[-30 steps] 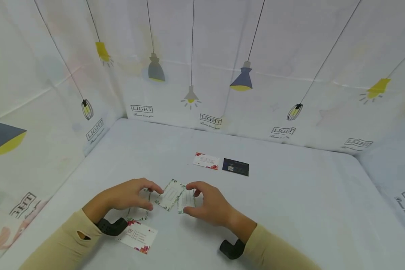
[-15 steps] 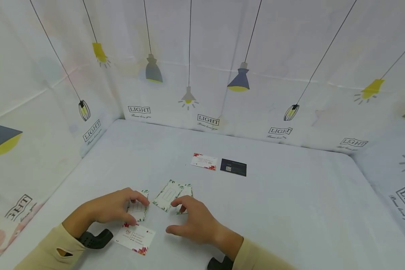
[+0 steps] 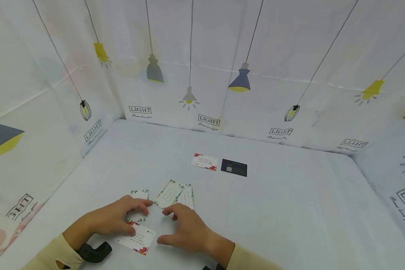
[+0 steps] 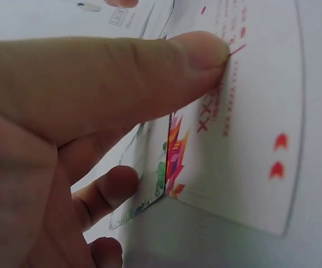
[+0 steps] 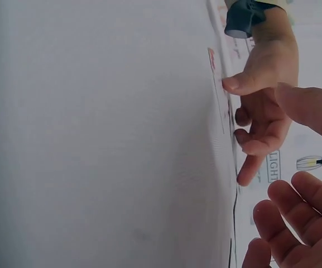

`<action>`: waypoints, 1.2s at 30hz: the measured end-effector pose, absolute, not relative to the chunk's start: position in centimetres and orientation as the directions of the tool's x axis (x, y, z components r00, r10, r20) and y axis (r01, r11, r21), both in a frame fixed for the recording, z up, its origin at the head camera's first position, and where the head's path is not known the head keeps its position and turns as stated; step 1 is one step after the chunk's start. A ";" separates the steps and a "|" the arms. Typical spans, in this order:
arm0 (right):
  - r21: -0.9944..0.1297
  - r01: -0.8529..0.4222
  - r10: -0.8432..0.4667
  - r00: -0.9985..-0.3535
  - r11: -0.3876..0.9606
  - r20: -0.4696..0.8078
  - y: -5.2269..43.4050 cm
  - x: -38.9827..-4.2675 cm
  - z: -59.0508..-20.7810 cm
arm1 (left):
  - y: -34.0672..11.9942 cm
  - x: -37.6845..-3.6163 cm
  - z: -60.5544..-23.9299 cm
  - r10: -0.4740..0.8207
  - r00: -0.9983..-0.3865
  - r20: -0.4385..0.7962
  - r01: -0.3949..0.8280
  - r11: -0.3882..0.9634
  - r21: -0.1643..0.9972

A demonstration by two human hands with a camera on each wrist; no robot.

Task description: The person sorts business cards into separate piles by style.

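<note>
My left hand (image 3: 113, 219) arches over a leaf-bordered card (image 3: 140, 194), covering part of it. Its thumb (image 4: 200, 53) lies on the white card with red and orange leaves (image 3: 141, 240), which sits just nearer to me. In the left wrist view the edges of these two cards meet. To the right lie two more leaf-bordered cards, the tilted one (image 3: 168, 193) overlapping the other (image 3: 188, 195). My right hand (image 3: 190, 230) hovers in front of that pair, holding nothing, thumb and fingers spread apart; it hides their lower edges in the head view.
Farther back on the white-covered table (image 3: 290, 210) lie a red-leaf white card (image 3: 204, 162) and a dark card (image 3: 234, 167), side by side. White curtains (image 3: 273, 45) printed with lamps enclose the table at the back and sides.
Both hands have moved back toward me. My right hand has left the pair of leaf-bordered cards, and my left thumb has come onto the near red-leaf card. The cards look unmoved.
</note>
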State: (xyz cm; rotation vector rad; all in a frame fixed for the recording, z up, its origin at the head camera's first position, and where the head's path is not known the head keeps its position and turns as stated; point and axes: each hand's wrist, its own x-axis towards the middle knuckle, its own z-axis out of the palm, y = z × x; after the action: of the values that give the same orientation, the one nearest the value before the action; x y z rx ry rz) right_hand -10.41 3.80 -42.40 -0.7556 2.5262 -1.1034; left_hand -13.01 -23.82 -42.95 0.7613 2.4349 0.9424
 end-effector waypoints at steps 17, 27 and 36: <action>-0.456 -0.566 -0.653 -0.756 0.686 -0.043 3.5 -10.2 -43.1 | -22.3 -13.0 -43.9 0.561 -0.826 -0.054 0.410 0.665 0.625; -0.390 -0.556 -0.630 -0.772 0.734 -0.087 3.3 -10.0 -42.6 | -21.3 -13.0 -44.2 0.528 -0.849 -0.009 0.414 0.676 0.610; -0.355 -0.554 -0.612 -0.788 0.753 -0.069 3.5 -10.2 -42.7 | -20.5 -12.8 -44.5 0.487 -0.873 0.028 0.412 0.706 0.576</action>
State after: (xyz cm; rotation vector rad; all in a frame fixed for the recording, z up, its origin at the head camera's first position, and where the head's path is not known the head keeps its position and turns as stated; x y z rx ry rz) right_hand -10.18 3.46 -42.71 -0.9290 2.7699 -0.4756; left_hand -12.81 -20.49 -44.51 0.7373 2.7837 0.8945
